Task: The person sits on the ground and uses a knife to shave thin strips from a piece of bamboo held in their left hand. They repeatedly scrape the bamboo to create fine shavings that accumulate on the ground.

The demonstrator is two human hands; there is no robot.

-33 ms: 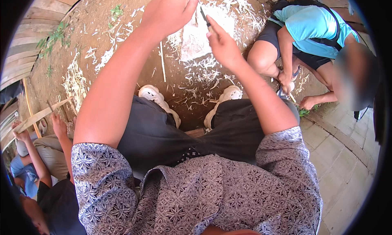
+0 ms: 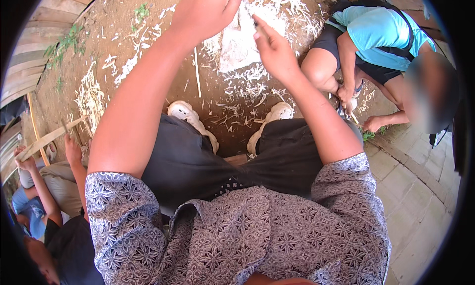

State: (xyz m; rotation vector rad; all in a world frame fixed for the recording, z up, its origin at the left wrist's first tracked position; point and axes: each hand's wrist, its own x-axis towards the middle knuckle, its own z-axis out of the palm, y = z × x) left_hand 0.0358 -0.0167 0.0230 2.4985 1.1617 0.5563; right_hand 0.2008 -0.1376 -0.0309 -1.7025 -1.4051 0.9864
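From my remote seat I count two grips, the left grip (image 2: pixel 204 13) and the right grip (image 2: pixel 277 54), and one slim dark tool (image 2: pixel 255 21) between them. Below I get two pale shoes (image 2: pixel 190 117), one pair of dark trousers (image 2: pixel 188 161) and one patterned shirt (image 2: pixel 237 230). On the ground I make it one pale flat piece (image 2: pixel 238 52), one thin stick (image 2: pixel 197 74) and three green plant patches (image 2: pixel 141 11) (the shavings (image 2: pixel 90 99) are too many to number). One person in turquoise (image 2: pixel 381 30) sits right; leftward, one wooden slat (image 2: pixel 49 139).
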